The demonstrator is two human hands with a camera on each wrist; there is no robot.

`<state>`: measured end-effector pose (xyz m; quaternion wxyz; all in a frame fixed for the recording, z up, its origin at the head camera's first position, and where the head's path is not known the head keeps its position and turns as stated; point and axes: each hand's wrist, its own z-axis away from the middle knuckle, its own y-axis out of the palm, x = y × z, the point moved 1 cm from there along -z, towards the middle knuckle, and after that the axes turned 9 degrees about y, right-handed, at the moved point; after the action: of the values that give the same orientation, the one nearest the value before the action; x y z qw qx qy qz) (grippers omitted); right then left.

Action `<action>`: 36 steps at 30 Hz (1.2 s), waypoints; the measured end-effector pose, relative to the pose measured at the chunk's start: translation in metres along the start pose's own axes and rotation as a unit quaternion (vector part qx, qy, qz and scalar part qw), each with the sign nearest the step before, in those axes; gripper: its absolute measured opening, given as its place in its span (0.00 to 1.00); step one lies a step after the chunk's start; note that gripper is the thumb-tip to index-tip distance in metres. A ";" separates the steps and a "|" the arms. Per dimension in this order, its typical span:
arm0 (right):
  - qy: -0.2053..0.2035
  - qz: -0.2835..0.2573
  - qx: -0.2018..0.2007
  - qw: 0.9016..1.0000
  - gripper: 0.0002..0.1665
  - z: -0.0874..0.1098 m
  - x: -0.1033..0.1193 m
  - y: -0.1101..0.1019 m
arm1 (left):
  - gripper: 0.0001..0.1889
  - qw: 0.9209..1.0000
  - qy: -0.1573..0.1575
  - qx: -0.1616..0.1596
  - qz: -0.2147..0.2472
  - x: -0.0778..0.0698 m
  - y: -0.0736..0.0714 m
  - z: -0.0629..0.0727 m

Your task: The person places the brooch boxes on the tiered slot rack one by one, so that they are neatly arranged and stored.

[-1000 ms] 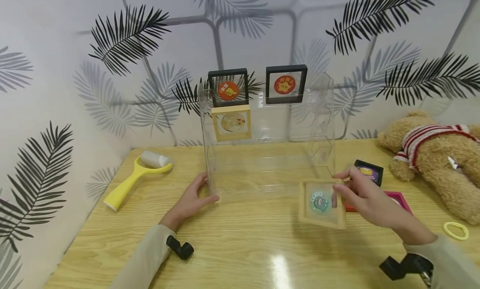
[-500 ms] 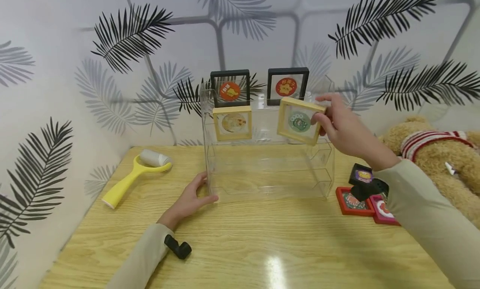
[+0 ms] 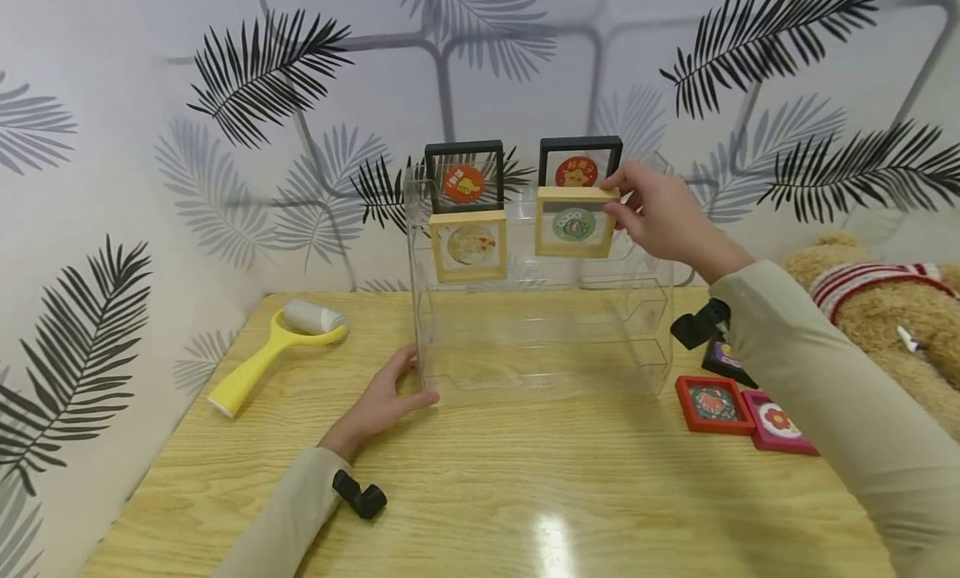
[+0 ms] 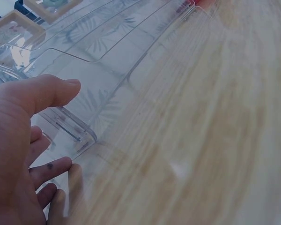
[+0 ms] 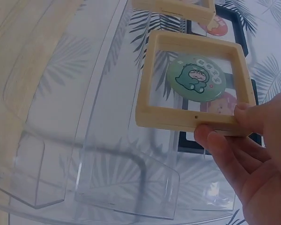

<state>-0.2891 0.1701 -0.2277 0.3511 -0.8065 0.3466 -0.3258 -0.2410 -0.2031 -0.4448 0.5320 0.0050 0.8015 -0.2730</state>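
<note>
A clear tiered display rack (image 3: 540, 345) stands against the wall. My right hand (image 3: 663, 216) pinches the right edge of a cream-framed display case (image 3: 575, 222) with a green round badge inside. In the right wrist view, that case is held upright in front of the rack's tiers, thumb on one face and fingers on the other. Behind it on the top tier is a black-framed case (image 3: 580, 157); another black-framed case (image 3: 465, 178) sits to the left, above a second cream-framed case (image 3: 470, 245). My left hand (image 3: 378, 407) holds the rack's lower left corner, thumb in front.
A red-framed case (image 3: 715, 404) and a pink-framed one (image 3: 782, 424) lie right of the rack, with a dark case (image 3: 726, 361) partly behind my sleeve. A teddy bear (image 3: 885, 311) lies at right. A yellow-handled lint roller (image 3: 273, 349) lies at left.
My right hand has lifted the cream-framed case from low at the rack's right front up to the second tier, then moved it left and straightened it. My left hand has stayed at the corner.
</note>
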 end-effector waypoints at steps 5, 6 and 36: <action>0.023 0.003 0.022 0.999 0.09 -0.001 -0.003 0.002 | 0.39 1.000 -0.001 0.000 0.003 0.000 0.001 -0.001; 0.027 0.004 0.029 0.999 0.10 -0.001 -0.004 0.003 | 0.39 1.000 -0.001 -0.001 0.004 0.000 0.001 -0.001; 0.209 -0.177 0.012 0.962 0.27 0.052 -0.042 -0.015 | 0.39 1.000 0.012 0.004 0.006 0.000 0.000 -0.001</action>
<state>-0.2672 0.2288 -0.2562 0.2174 -0.7649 0.2598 -0.5479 -0.2414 -0.2028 -0.4446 0.5238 0.0154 0.8070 -0.2723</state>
